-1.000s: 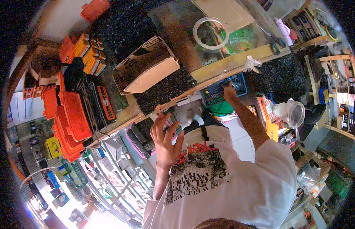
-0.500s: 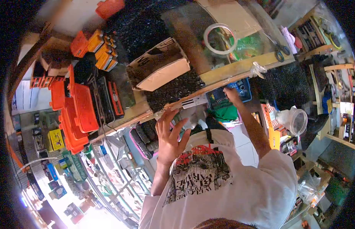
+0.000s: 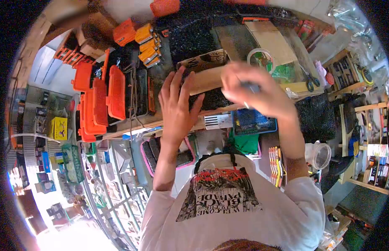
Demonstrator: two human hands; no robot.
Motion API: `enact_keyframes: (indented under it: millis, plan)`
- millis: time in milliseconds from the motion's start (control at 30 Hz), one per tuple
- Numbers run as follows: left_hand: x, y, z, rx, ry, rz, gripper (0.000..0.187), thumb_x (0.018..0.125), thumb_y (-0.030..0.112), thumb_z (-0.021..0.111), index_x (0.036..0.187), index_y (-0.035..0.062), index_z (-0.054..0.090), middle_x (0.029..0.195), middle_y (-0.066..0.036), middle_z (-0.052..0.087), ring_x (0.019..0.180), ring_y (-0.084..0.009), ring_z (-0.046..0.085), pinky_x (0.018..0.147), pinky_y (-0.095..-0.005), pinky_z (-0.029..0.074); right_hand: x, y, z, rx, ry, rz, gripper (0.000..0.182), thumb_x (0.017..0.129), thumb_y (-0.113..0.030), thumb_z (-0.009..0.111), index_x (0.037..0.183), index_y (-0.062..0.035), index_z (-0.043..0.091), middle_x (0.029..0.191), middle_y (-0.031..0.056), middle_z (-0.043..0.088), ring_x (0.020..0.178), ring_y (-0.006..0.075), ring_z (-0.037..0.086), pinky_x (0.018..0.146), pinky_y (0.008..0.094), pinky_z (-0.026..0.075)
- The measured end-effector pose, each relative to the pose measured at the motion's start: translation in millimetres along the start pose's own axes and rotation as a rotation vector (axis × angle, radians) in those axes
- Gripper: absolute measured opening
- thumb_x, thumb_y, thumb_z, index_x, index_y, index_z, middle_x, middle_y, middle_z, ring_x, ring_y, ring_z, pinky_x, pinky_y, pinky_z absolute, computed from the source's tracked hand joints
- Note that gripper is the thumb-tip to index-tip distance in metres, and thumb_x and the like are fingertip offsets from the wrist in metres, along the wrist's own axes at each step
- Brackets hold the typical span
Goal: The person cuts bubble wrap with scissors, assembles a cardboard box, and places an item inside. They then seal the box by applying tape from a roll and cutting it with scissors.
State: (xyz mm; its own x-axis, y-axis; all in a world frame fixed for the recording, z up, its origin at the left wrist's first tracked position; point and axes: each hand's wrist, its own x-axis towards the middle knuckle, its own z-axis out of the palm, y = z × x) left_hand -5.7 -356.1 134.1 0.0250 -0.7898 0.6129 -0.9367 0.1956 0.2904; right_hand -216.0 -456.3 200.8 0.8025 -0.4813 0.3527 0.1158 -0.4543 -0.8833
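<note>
My left hand [image 3: 175, 106] is raised over the table's near edge with its fingers spread, close to the left end of an open cardboard box [image 3: 205, 81]. Nothing is held in it. My right hand [image 3: 265, 94], smeared by motion, is beside the box's right end. Its fingers are curled around a small dark grey object [image 3: 250, 87]; a thin pale tip shows below the hand, and the kind is too blurred to tell. Under that hand sits a blue tray [image 3: 255, 133] of small dark items. Black small pieces [image 3: 215, 99] lie in front of the box.
Orange plastic cases [image 3: 116, 92] stand at the left, with orange-yellow small boxes [image 3: 146, 35] behind them. A tape roll [image 3: 261, 50] and scissors [image 3: 310, 85] lie on the right of the table. A pink-rimmed tray [image 3: 150, 169] is below the table edge.
My right hand has come up from the blue tray to the cardboard box, now with a small dark object in it. My left hand has moved up and forward to the box. The view has shifted.
</note>
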Motion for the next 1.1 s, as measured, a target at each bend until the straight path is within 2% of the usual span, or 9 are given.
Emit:
enact_keyframes:
  millis: [100, 200, 400, 500, 533, 733, 833, 967, 1100]
  plan:
    - [-5, -11, 15, -0.101, 0.067, -0.016, 0.048, 0.084, 0.012, 0.074, 0.129, 0.0094, 0.056, 0.141, -0.016, 0.05, 0.129, -0.0392, 0.046, 0.106, -0.051, 0.038, 65, 21, 4, -0.34, 0.071, -0.181, 0.031, 0.091, -0.031, 0.069, 0.08, -0.0022, 0.062, 0.082, 0.0127, 0.059, 0.083, 0.0321, 0.063, 0.073, 0.0401, 0.048]
    - [-4, -10, 15, -0.241, 0.1, -0.076, 0.03, 0.082, 0.004, 0.074, 0.108, 0.0073, 0.058, 0.133, -0.018, 0.052, 0.123, -0.0399, 0.05, 0.1, -0.0495, 0.041, 88, 50, 24, -0.573, 0.089, -0.189, 0.027, 0.091, -0.027, 0.068, 0.082, -0.0022, 0.063, 0.081, 0.0136, 0.057, 0.079, 0.0331, 0.061, 0.069, 0.0407, 0.046]
    - [-9, -9, 13, -0.238, 0.141, -0.066, 0.025, 0.082, 0.003, 0.073, 0.102, 0.0084, 0.06, 0.141, -0.021, 0.046, 0.126, -0.043, 0.048, 0.1, -0.0513, 0.041, 81, 48, 32, -0.785, -0.007, -0.056, 0.029, 0.084, -0.032, 0.075, 0.084, -0.0042, 0.065, 0.093, 0.0152, 0.059, 0.087, 0.0363, 0.065, 0.078, 0.046, 0.054]
    - [-10, -13, 14, -0.224, 0.109, -0.081, 0.027, 0.08, 0.001, 0.074, 0.103, 0.0071, 0.06, 0.146, -0.022, 0.044, 0.13, -0.0451, 0.046, 0.103, -0.0524, 0.042, 76, 51, 33, -0.851, -0.02, -0.167, 0.027, 0.082, -0.029, 0.076, 0.084, -0.0039, 0.066, 0.096, 0.0132, 0.06, 0.095, 0.0344, 0.064, 0.083, 0.0448, 0.053]
    - [-10, -12, 13, -0.217, 0.098, -0.093, 0.028, 0.079, -0.002, 0.073, 0.103, 0.0068, 0.061, 0.146, -0.023, 0.044, 0.131, -0.0453, 0.046, 0.105, -0.0522, 0.042, 74, 52, 34, -0.834, -0.019, -0.202, 0.024, 0.079, -0.02, 0.078, 0.083, -0.0029, 0.062, 0.099, 0.011, 0.056, 0.098, 0.0326, 0.061, 0.082, 0.0443, 0.05]
    - [-8, -9, 9, -0.212, 0.07, -0.1, 0.028, 0.08, -0.001, 0.073, 0.103, 0.0078, 0.062, 0.147, -0.024, 0.044, 0.134, -0.0449, 0.044, 0.109, -0.052, 0.04, 75, 57, 22, -0.736, -0.168, -0.3, 0.02, 0.082, -0.02, 0.076, 0.084, -0.0032, 0.064, 0.104, 0.0118, 0.057, 0.103, 0.0319, 0.059, 0.088, 0.0436, 0.049]
    - [-12, -9, 9, -0.246, 0.065, -0.112, 0.025, 0.082, 0.002, 0.073, 0.103, 0.0084, 0.062, 0.148, -0.024, 0.044, 0.134, -0.0448, 0.044, 0.109, -0.052, 0.039, 76, 48, 11, -0.735, -0.315, -0.124, 0.018, 0.085, -0.02, 0.074, 0.086, -0.0037, 0.065, 0.106, 0.0118, 0.057, 0.107, 0.0311, 0.057, 0.093, 0.0427, 0.048]
    - [-10, -10, 12, -0.213, 0.107, -0.074, 0.026, 0.082, 0.005, 0.075, 0.103, 0.0086, 0.06, 0.146, -0.022, 0.044, 0.131, -0.0442, 0.046, 0.105, -0.0526, 0.041, 72, 50, 12, -0.769, -0.287, -0.29, 0.017, 0.095, -0.019, 0.064, 0.1, -0.0026, 0.067, 0.108, 0.0115, 0.059, 0.107, 0.0319, 0.058, 0.093, 0.0411, 0.047]
    - [-11, -10, 13, -0.216, 0.123, -0.064, 0.027, 0.081, 0.005, 0.075, 0.103, 0.0088, 0.06, 0.145, -0.022, 0.044, 0.129, -0.0441, 0.047, 0.102, -0.0528, 0.041, 78, 42, 5, -0.493, -0.316, -0.12, 0.024, 0.103, -0.021, 0.054, 0.11, -0.0012, 0.066, 0.111, 0.0137, 0.064, 0.106, 0.0318, 0.062, 0.095, 0.0404, 0.049]
